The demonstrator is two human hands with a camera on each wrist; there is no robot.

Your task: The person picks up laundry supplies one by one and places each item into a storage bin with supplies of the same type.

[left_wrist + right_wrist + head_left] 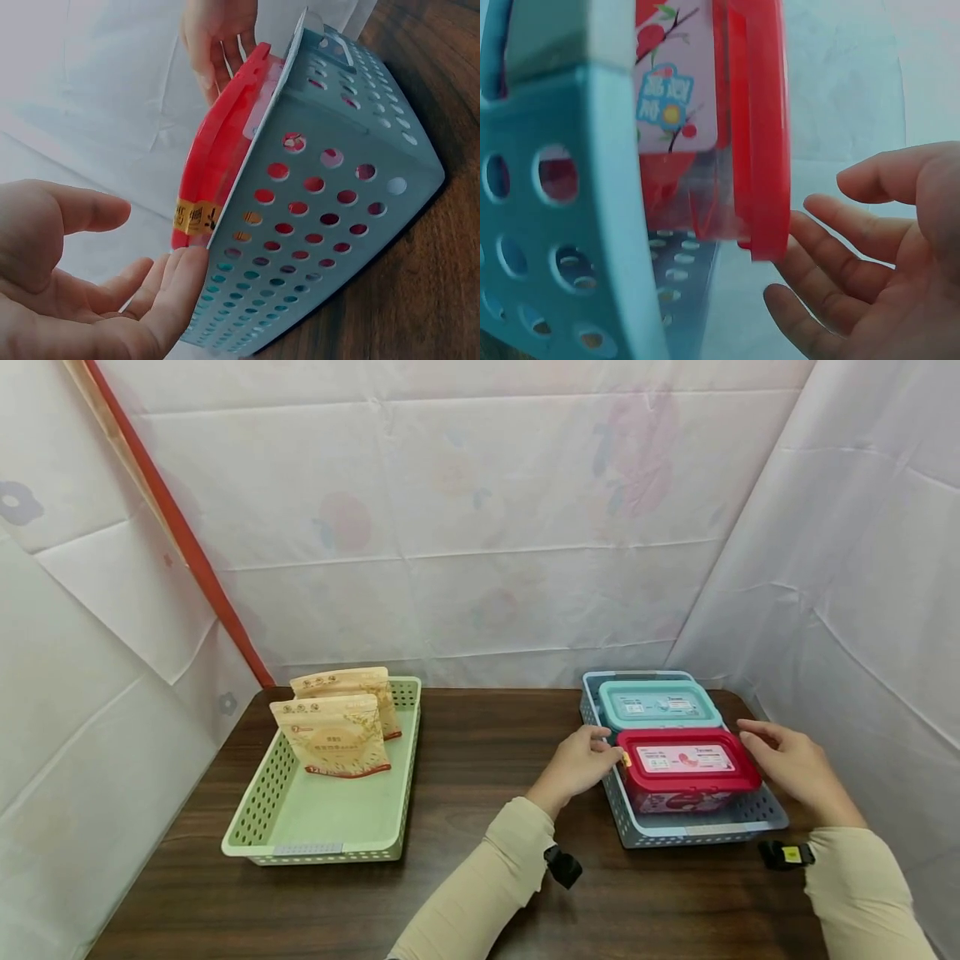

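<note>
A red lidded plastic box [686,768] with a pink label sits in the front part of the blue perforated basket [652,837]. Behind it in the same basket is a teal lidded box [660,703]. My left hand [579,766] is at the red box's left end, by a yellow sticker [196,216]; its fingers are loosely bent and do not grip the box. At the opposite end is my right hand [797,770], fingers spread and relaxed. In the right wrist view its fingers [832,262] reach close to the red lid; whether they touch it I cannot tell.
On the left of the brown wooden table [480,877] stands a light green basket [408,760] holding two beige pouches, the front one [333,739] leaning back. White patterned sheets [465,527] hang behind and at both sides, close to the blue basket's right.
</note>
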